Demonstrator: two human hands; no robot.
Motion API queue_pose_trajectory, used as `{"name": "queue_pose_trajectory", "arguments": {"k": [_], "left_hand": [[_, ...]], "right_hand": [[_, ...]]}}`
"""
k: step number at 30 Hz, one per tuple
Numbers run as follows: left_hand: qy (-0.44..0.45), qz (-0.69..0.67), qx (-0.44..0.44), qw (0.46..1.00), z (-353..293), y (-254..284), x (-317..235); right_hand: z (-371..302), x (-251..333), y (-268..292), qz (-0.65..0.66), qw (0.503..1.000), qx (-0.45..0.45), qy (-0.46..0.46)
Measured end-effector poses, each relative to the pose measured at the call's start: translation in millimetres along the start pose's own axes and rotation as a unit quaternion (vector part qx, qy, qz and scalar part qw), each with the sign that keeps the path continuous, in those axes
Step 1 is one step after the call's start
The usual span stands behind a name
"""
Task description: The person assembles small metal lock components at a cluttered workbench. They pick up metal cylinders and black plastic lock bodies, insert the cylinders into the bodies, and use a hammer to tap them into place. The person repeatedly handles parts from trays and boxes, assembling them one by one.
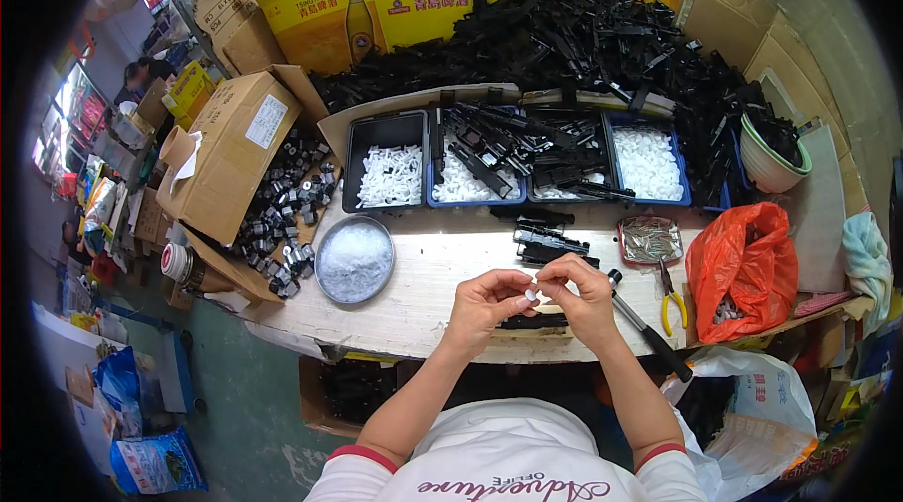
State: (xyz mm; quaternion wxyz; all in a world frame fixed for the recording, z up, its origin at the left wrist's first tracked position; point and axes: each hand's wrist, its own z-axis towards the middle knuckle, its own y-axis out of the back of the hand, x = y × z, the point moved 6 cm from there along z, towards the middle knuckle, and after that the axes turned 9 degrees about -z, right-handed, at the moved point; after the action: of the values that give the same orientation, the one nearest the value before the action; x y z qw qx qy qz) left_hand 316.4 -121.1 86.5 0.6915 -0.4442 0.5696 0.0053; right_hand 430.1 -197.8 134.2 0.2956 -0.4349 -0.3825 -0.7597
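Over the front of the table, my left hand (486,306) and my right hand (583,302) are close together, fingertips pinched. A small white plastic part (532,295) shows between them, at my left fingertips. Another bit of white shows at my right fingers, partly hidden by them. Below the hands a long black plastic part (534,321) lies on the table, mostly covered. Just beyond the hands are several black plastic assemblies (553,240). To the right of my right hand lies a hammer (644,321) with a black grip.
Bins of white parts (390,175) and black parts stand behind, before a large black heap (583,46). A round metal dish (355,259) and a carton of metal-and-black pieces (226,149) are left. Yellow-handled pliers (672,304), a pin tray (649,239) and a red bag (743,262) are right.
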Motion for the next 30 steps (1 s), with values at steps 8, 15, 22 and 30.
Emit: {"name": "queue_pose_trajectory", "arguments": {"k": [8, 15, 22, 30], "left_hand": [[-0.012, 0.013, 0.008, 1.000, -3.5, -2.5, -0.7], [0.018, 0.041, -0.046, 0.998, -15.2, 0.6, 1.0], [0.009, -0.028, -0.056, 0.998, -27.2, 12.1, 11.5], [0.004, -0.033, -0.059, 0.998, -30.2, 17.1, 12.6]], "right_hand": [[-4.0, 3.5, -5.5, -0.085, 0.994, -0.013, 0.063], [-8.4, 0.3, -8.4, -0.097, 0.992, -0.038, 0.073], [-20.3, 1.5, -18.2, -0.100, 0.990, -0.003, 0.100], [-22.5, 8.9, -32.6, -0.184, 0.970, -0.009, 0.158]]}}
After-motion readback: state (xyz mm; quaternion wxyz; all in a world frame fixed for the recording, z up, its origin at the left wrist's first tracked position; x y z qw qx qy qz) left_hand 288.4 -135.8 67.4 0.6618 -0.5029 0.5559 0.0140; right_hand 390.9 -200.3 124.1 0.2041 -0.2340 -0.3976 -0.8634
